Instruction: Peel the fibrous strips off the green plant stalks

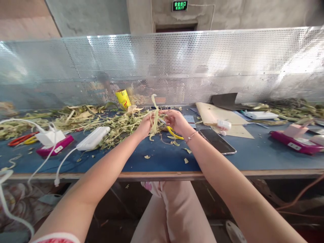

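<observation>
Trimming seems to be the step, with the left hand pinching a pale leafy strip above the surface, the right hand gripping apparent yellow-handled scissors, and the next cut likely needing a steady hold.

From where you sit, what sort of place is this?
Probably a workshop, though I can't be sure which kind. Plant pieces lie heaped along a blue table, a perforated metal screen stands behind it, and an exit sign hangs above.
</observation>
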A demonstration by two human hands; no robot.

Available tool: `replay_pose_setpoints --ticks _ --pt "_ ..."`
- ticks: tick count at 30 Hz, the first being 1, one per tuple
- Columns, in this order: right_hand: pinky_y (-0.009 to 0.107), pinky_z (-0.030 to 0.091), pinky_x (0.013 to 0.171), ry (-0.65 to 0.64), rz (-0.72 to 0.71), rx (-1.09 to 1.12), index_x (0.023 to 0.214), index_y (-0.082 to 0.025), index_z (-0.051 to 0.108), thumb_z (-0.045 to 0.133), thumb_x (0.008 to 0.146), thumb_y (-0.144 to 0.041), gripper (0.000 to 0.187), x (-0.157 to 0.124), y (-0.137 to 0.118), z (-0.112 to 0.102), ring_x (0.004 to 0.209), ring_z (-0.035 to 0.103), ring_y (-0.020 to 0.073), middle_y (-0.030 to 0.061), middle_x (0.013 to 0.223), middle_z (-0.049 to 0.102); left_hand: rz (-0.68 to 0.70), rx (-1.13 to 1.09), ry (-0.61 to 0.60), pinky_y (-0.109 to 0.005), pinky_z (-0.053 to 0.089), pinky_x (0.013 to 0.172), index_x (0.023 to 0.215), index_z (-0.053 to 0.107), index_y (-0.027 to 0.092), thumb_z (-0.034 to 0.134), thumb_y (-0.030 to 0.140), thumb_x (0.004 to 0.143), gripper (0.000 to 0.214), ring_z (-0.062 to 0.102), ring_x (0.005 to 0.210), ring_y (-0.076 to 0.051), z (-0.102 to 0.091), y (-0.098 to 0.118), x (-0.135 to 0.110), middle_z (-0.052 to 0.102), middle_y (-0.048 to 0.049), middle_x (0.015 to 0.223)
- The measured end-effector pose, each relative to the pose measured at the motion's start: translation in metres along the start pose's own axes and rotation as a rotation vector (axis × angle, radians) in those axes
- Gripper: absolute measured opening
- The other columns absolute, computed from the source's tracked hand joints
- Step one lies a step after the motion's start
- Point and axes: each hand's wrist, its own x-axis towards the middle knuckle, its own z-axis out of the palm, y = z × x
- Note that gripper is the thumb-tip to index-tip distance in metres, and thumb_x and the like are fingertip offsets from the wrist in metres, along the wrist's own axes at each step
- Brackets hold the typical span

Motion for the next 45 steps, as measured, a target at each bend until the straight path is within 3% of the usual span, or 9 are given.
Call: replay_pose_setpoints --ticks 10,16,21,27,30,35,38,41,45 --pt "0.024 0.046 0.072 0.003 -0.041 -0.003 0.056 -0.016 0.064 0.056 0.057 -0.019 0.008 0.005 0.01 0.0 0.07 0.058 0.0108 0.0019 0.068 0.064 -0.263 -0.281 0.121 -0.024 0.05 0.056 0.069 0.058 0.014 0.05 0.023 0.079 0.016 0.058 0.052 -0.011 -0.001 0.008 0.001 0.063 -0.0031 0.058" --pt "0.024 0.043 0.07 -0.074 -0.063 -0.117 0.051 -0.016 0.059 0.056 0.057 -0.02 0.008 0.004 0.011 0.0 0.066 0.054 0.0096 0.0009 0.066 0.062 -0.359 -0.225 0.019 -0.024 0.044 0.048 0.064 0.058 0.014 0.053 0.035 0.08 0.027 0.054 0.046 -0.011 -0.006 0.007 0.004 0.061 -0.0039 0.055" --pt "0.022 0.039 0.063 -0.055 -0.104 -0.24 0.051 -0.017 0.057 0.057 0.058 -0.023 0.01 0.007 0.014 -0.002 0.066 0.05 0.0101 0.0001 0.064 0.059 -0.264 -0.202 0.038 -0.022 0.042 0.047 0.063 0.058 0.014 0.062 0.02 0.072 0.011 0.051 0.046 -0.008 -0.004 0.007 0.0 0.059 -0.0008 0.057" --pt "0.021 0.029 0.052 0.282 -0.252 -0.492 0.049 -0.018 0.045 0.06 0.064 -0.033 0.026 0.011 0.01 -0.003 0.052 0.033 0.007 -0.006 0.05 0.037 -0.03 -0.22 0.098 -0.014 0.035 0.044 0.068 0.062 0.013 0.068 0.009 0.06 0.011 0.042 0.044 -0.001 -0.005 0.008 0.001 0.051 0.0056 0.052" --pt "0.02 0.03 0.055 0.362 -0.389 -0.578 0.056 -0.019 0.046 0.059 0.067 -0.034 0.023 0.014 0.01 -0.007 0.055 0.035 0.0074 -0.0057 0.055 0.041 0.024 -0.235 0.092 -0.014 0.038 0.046 0.07 0.062 0.014 0.069 0.01 0.06 0.012 0.044 0.045 -0.001 -0.007 0.01 0.002 0.052 0.0059 0.052" --pt "0.023 0.029 0.052 0.276 -0.137 -0.76 0.052 -0.019 0.048 0.046 0.076 -0.035 0.029 0.018 0.017 -0.019 0.05 0.037 0.0093 -0.0034 0.048 0.043 -0.011 -0.25 0.158 -0.021 0.05 0.064 0.073 0.063 0.013 0.062 0.008 0.064 0.01 0.061 0.062 -0.008 -0.009 0.012 0.001 0.067 -0.0014 0.069" --pt "0.024 0.033 0.06 0.284 -0.112 -1.095 0.05 -0.019 0.047 0.049 0.073 -0.021 0.023 0.015 0.018 -0.025 0.061 0.048 0.0135 0.002 0.054 0.052 -0.005 -0.249 0.187 -0.022 0.051 0.066 0.069 0.063 0.011 0.055 0.005 0.063 0.012 0.063 0.065 -0.009 -0.011 0.013 0.003 0.068 -0.0035 0.071" --pt "0.027 0.038 0.073 0.233 0.034 -1.512 0.071 -0.015 0.058 0.05 0.068 -0.015 0.008 0.01 0.017 -0.027 0.086 0.057 0.022 0.013 0.082 0.064 -0.002 -0.222 0.214 -0.022 0.05 0.064 0.065 0.063 0.011 0.054 0.008 0.063 0.01 0.063 0.064 -0.01 -0.014 0.012 0.006 0.068 -0.0045 0.068" --pt "0.034 0.039 0.085 0.072 0.283 -1.72 0.107 -0.006 0.054 0.047 0.072 -0.029 0.042 0.004 0.011 -0.023 0.111 0.05 0.0307 0.0233 0.115 0.056 0.054 -0.117 0.245 -0.022 0.05 0.063 0.066 0.06 0.013 0.063 0.01 0.058 0.009 0.062 0.061 -0.009 -0.015 0.006 0.008 0.067 -0.0017 0.065"
